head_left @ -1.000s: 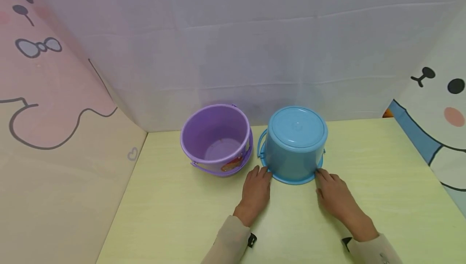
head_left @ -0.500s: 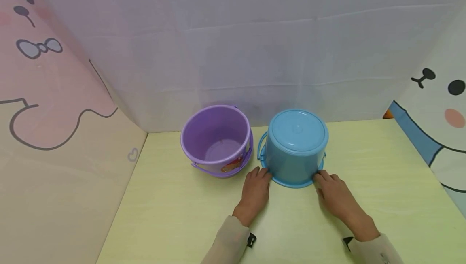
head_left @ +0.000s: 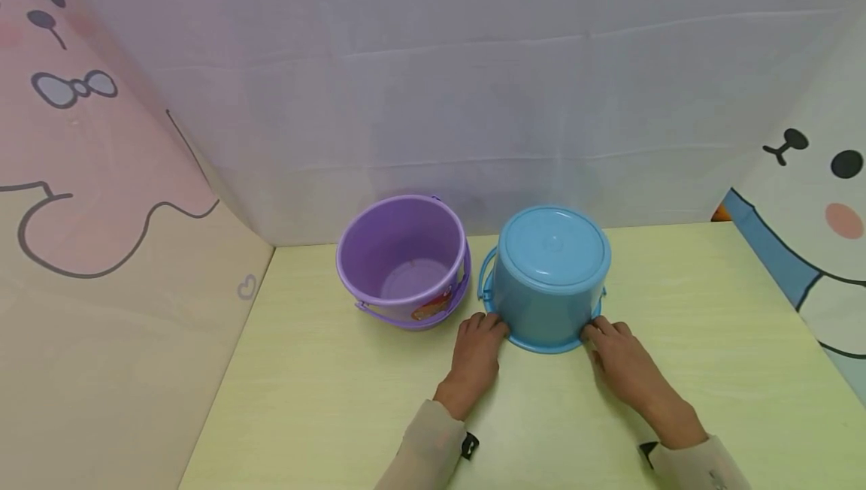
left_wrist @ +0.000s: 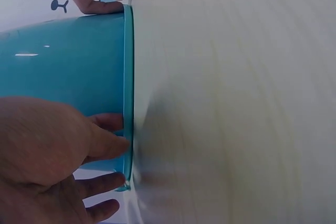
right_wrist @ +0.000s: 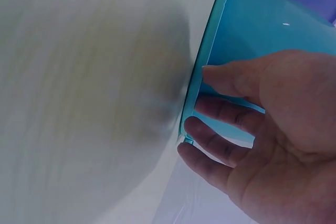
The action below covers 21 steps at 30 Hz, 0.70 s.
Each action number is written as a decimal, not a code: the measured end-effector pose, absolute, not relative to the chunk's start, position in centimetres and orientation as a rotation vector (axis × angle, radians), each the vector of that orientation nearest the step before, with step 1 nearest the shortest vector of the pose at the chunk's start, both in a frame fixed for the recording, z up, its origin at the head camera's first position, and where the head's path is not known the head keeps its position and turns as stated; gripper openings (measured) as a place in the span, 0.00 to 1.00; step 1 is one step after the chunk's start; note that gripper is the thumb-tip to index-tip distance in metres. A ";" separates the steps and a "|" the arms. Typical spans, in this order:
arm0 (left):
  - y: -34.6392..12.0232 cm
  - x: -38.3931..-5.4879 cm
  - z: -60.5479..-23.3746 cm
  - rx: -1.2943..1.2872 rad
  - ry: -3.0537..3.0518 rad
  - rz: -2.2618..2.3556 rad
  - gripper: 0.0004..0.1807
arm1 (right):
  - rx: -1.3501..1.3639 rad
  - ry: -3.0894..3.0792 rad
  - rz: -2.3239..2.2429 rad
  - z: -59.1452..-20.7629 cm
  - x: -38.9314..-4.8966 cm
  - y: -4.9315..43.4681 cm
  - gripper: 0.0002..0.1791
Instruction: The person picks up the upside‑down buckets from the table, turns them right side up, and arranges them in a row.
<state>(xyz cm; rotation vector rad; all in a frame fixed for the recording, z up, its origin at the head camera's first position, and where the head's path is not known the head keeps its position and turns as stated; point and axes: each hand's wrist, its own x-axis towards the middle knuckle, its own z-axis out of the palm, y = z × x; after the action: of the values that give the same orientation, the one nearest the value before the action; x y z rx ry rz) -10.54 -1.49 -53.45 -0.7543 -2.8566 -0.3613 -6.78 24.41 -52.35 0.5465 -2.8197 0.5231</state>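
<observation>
A light-blue plastic bucket (head_left: 551,302) stands upside down on the table, its base facing up and its rim against the tabletop. Its handle (head_left: 484,272) hangs at the left side. My left hand (head_left: 476,355) touches the near-left part of the rim, with fingers spread and fairly straight in the left wrist view. On the near-right part rests my right hand (head_left: 625,362); the right wrist view shows its thumb and fingertips along the rim (right_wrist: 202,72), fingers loosely extended. The bucket's inside is hidden.
Close to the left of the blue bucket, a purple bucket (head_left: 402,249) stands upright with its mouth open and handle lowered. Behind both hangs a pale cloth wall (head_left: 433,99). Printed side panels (head_left: 122,287) border the pale yellow table (head_left: 325,415).
The blue bucket has slid slightly toward me, both hands staying at its rim. The purple bucket has kept its place.
</observation>
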 end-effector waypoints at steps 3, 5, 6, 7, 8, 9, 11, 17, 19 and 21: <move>-1.5 -10.5 -53.3 -0.749 -2.861 -0.347 0.19 | 0.552 -2.814 0.533 -52.4 -6.8 24.5 0.18; -1.4 -10.5 -53.2 -0.744 -2.864 -0.335 0.18 | 0.554 -2.817 0.537 -52.4 -6.7 24.5 0.18; -1.4 -10.4 -53.2 -0.742 -2.868 -0.332 0.17 | 0.553 -2.825 0.538 -52.4 -6.7 24.5 0.18; -1.4 -10.4 -53.1 -0.741 -2.873 -0.328 0.17 | 0.553 -2.832 0.539 -52.4 -6.6 24.5 0.18; -1.4 -10.4 -53.1 -0.739 -2.874 -0.322 0.16 | 0.554 -2.839 0.540 -52.4 -6.6 24.5 0.18; -1.5 -10.4 -53.1 -0.738 -2.879 -0.318 0.16 | 0.554 -2.845 0.541 -52.4 -6.5 24.4 0.18; -1.5 -10.3 -53.0 -0.736 -2.888 -0.311 0.16 | 0.554 -2.856 0.540 -52.4 -6.4 24.4 0.18; -1.6 -10.2 -53.2 -0.740 -2.890 -0.313 0.16 | 0.547 -2.870 0.533 -52.5 -6.4 24.3 0.18; -1.7 -10.1 -53.1 -0.742 -2.882 -0.311 0.16 | 0.546 -2.868 0.531 -52.6 -6.4 24.3 0.19; -1.7 -10.1 -53.1 -0.741 -2.886 -0.305 0.15 | 0.552 -2.860 0.530 -52.7 -6.4 24.3 0.19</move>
<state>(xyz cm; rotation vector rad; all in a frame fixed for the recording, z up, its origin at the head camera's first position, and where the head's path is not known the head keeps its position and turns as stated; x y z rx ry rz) -10.08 -1.67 -53.13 -0.7408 -2.8858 -0.3051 -6.41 24.35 -52.66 0.5518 -2.8596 0.5296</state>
